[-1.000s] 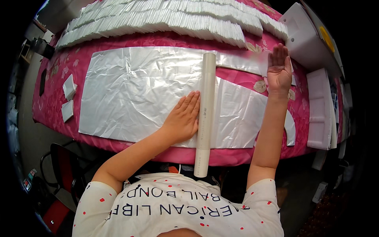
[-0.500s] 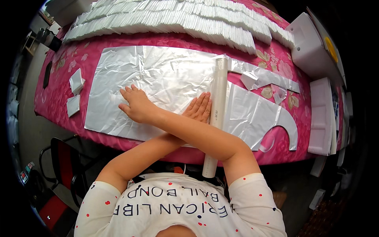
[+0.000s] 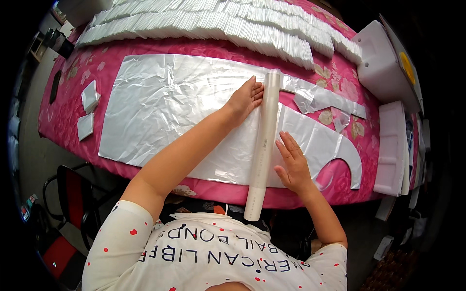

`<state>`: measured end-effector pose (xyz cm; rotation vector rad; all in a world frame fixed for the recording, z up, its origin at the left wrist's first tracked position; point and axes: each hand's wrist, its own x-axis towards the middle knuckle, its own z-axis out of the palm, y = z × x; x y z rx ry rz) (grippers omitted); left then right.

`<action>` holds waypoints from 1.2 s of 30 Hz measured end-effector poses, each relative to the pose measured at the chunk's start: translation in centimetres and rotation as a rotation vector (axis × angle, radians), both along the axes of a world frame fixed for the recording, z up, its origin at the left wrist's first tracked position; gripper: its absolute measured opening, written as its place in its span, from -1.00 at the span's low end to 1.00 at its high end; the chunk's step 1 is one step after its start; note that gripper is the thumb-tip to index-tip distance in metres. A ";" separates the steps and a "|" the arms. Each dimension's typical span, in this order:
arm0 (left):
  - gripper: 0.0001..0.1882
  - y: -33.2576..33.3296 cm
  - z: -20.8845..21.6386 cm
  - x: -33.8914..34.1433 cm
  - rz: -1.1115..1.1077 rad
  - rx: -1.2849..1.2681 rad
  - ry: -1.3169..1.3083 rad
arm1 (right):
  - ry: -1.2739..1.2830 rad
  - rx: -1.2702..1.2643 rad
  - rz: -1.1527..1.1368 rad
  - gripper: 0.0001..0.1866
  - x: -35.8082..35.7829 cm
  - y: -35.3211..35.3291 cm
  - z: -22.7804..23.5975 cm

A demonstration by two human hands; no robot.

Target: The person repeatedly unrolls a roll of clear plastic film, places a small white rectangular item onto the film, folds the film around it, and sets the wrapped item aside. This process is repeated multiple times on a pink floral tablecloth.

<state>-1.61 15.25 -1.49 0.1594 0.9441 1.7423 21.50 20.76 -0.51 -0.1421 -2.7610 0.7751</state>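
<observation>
White tube (image 3: 264, 145) (on plastic sheet (image 3: 160, 106)) btwn L hand (image 3: 245, 99), R hand (image 3: 291, 165).

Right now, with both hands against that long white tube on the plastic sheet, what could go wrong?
The white tube overhangs the table's near edge, so a hard push might tip or roll it off. The left hand presses near its far end and the right hand nearer the middle; uneven pressure could skew it. The thin plastic sheet is already creased and may bunch up underneath.
</observation>
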 end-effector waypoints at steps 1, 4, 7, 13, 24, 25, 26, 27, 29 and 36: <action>-0.31 0.1 0.0 -0.2 -0.015 0.007 -0.004 | -0.034 0.042 0.032 -0.38 0.0 0.1 -0.1; -0.37 -0.5 0.7 -0.6 0.090 -0.095 0.155 | -0.112 0.155 0.127 -0.31 -1.3 0.5 -0.3; -0.44 -3.6 2.1 -2.4 0.178 -0.088 0.380 | -0.087 0.191 0.244 -0.28 -5.4 -1.1 -0.5; -0.45 -15.8 3.6 -8.6 0.293 -0.205 0.596 | 0.246 -0.236 0.776 -0.36 -17.2 -13.9 1.0; -0.44 -37.4 3.6 -3.4 0.317 -0.601 0.791 | 0.219 0.161 0.651 -0.44 -25.1 -11.9 -1.1; -0.51 -37.2 3.6 -2.6 0.304 -0.604 0.850 | 0.263 0.178 0.684 -0.41 -26.7 -12.8 -1.7; -0.52 -36.9 3.8 -1.8 0.274 -0.678 0.949 | 0.308 0.195 0.715 -0.38 -28.2 -13.9 -2.1; -0.52 -36.5 3.9 -1.0 0.247 -0.758 1.044 | 0.236 0.212 0.723 -0.38 -29.8 -15.3 -2.0; -0.32 -35.5 3.4 -0.3 0.128 -0.922 1.380 | 0.091 0.251 0.719 -0.38 -32.5 -18.5 -1.4; -0.10 -35.5 2.4 -1.3 0.123 -1.183 1.119 | 0.184 -0.134 0.006 -0.22 -33.8 -25.8 -3.2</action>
